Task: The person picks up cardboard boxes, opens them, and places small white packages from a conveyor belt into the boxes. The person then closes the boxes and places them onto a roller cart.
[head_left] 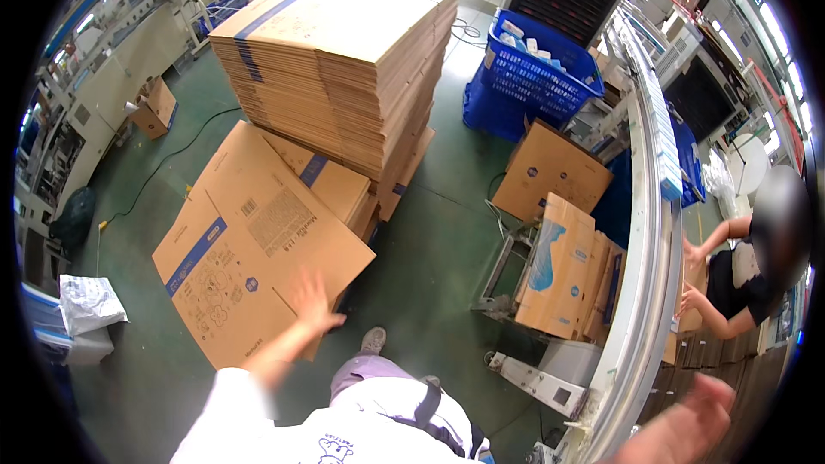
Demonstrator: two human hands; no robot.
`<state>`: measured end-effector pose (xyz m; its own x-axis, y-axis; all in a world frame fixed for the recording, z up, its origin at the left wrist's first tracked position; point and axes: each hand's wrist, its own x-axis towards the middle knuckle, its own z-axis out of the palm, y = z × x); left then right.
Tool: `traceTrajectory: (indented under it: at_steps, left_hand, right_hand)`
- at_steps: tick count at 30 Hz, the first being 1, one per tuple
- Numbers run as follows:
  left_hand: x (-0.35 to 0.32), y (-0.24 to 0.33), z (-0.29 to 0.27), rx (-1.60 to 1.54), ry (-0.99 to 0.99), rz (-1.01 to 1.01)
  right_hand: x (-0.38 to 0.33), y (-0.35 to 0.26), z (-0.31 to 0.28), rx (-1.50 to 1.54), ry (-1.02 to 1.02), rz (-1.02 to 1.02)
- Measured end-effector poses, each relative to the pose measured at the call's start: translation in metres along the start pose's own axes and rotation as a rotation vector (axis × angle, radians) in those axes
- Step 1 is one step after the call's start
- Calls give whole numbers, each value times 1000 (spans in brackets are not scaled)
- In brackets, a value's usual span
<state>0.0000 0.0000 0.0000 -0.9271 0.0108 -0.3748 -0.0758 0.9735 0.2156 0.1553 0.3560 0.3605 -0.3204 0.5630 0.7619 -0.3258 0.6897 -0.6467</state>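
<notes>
- Left hand (311,305) and right hand (687,421) are sitting far apart from each other.
- The left hand is spreading its fingers, and it is not wrapping around anything. It is showing in front of a big flat box (284,206), by the lower right edge of the box. Blur is hiding whether they are touching.
- The right hand is hanging low, near a long metal rail (640,232). It is looking very fuzzy, so I cannot tell how its fingers are bending or if they are holding something.
- The big flat box is lying at a slant over the near edge of some lower flat boxes (335,185). It is showing a blue stripe and a drawing.
- Behind it, a tall stack (301,103) of flat brown boxes is standing up high.
- Past the stack, a blue basket (537,82) is holding small white and blue packs (530,45).
- Nearer, a brown box (550,172) is sitting between the basket and a carton (559,266) with a blue picture.
- Across the rail, another person (756,296) in a dark top is putting both hands by some brown cardboard.
- A white bag (90,302) is resting over by the left edge of the green floor (438,241).
- A small box (153,107) is standing farther back on that side.
</notes>
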Motion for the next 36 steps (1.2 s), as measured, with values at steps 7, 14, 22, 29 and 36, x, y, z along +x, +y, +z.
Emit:
traceTrajectory:
  at_steps: [7, 14, 22, 29, 36]
  left_hand:
    - [-48, -107, 52, 286, -60, 5]
    - [-102, -63, -217, 63, 196, 441]
    - [-103, 75, -406, 277, 420, 1074]
    - [12, 278, -348, 49, 597, 1721]
    - [82, 572, -255, -357, 629, 2092]
  right_hand:
    - [-62, 59, 82, -23, -825, 356]
    - [-104, 10, 223, -93, -1470, -442]
    - [-4, -11, 185, -206, -826, -702]
    - [42, 9, -26, -1091, -598, -94]
    - [3, 101, -47, -1441, -78, 243]
